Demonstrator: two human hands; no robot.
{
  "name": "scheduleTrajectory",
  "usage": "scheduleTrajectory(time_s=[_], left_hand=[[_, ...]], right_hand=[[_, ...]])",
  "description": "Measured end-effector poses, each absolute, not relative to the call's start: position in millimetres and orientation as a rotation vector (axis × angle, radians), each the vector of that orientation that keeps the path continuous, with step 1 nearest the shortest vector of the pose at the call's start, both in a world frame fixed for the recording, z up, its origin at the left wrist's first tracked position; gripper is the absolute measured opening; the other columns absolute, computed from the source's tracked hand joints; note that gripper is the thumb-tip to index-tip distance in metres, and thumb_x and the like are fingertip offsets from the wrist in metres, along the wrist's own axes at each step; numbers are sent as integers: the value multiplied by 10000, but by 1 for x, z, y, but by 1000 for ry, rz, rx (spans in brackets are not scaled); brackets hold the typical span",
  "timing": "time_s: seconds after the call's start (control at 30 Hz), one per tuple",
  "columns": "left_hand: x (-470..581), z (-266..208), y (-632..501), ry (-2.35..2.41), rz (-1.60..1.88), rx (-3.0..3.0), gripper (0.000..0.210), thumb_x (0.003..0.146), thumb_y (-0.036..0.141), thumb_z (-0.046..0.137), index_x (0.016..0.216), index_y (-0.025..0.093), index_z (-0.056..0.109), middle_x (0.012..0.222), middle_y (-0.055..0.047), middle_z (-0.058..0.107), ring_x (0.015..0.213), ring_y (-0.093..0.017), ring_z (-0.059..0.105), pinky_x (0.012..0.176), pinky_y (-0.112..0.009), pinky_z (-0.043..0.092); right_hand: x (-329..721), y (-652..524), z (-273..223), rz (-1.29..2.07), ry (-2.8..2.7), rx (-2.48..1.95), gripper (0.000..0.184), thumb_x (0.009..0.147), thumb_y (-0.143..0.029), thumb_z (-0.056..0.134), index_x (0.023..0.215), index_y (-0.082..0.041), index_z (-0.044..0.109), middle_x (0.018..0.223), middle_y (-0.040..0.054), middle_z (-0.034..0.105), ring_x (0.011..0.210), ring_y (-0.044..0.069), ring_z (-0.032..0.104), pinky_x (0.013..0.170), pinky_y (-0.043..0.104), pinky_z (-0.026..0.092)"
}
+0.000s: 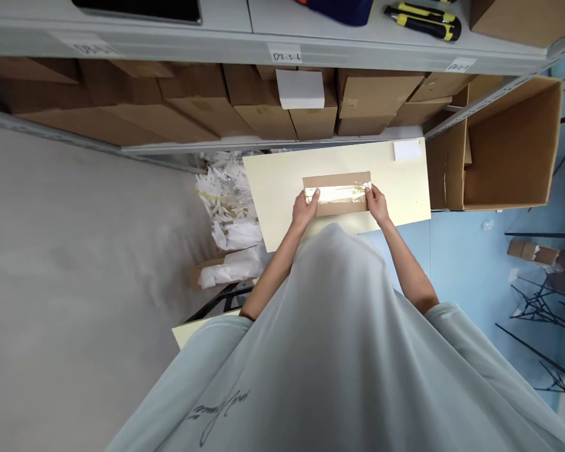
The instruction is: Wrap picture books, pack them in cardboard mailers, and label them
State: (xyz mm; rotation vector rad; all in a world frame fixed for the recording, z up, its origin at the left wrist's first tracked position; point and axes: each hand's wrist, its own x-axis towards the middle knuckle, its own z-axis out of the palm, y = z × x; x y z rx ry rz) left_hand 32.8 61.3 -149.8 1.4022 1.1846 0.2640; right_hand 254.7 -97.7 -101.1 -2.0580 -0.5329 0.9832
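Both hands grip a small flat cardboard box (338, 209), one at each end, above the pale yellow tabletop (277, 188). Shiny clear tape runs lengthwise across the middle of its upper face. My left hand (306, 206) is closed around the left end, with its thumb on top. At the opposite end, my right hand (376, 202) is closed too, thumb over the edge of the tape. The fingers under the box are hidden.
Behind the tabletop, a grey shelf (193, 145) holds several cardboard boxes (381, 94). A utility knife (426, 22) lies on the upper shelf. A large open carton (508, 150) stands right; plastic-wrapped bundles (230, 201) sit left. A white paper stack (407, 149) rests on the tabletop's far right.
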Motion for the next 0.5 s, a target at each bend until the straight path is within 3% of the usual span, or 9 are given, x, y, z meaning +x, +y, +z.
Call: scheduleTrajectory(time_s=[0.17,0.3,0.5], left_hand=[[36,-163,55,1237,275,1314,474,1103,536,718,1414,181,767,1501,-169,817,1448,-366,757,1284,-514,575],[34,-161,55,1234,277,1328,421,1108,517,720,1343,176,793,1431,-158,849,1411,-377,775,1266,-514,593],[35,-152,52,1277,273,1349,447,1108,534,706,1352,166,774,1455,-171,837,1426,-371,770,1272,-493,583]], right_hand=[[259,-101,-118,1094,-434,-2017,901,997,-839,532,1576,-159,656,1652,177,728,1536,353,690,1336,484,531],[265,-103,-125,1210,-431,-1958,982,969,-873,622,1604,-125,650,1675,197,711,1565,366,682,1351,480,521],[269,-102,-130,1213,-539,-1990,1028,954,-942,564,1557,-118,686,1640,215,732,1572,382,673,1356,513,510]])
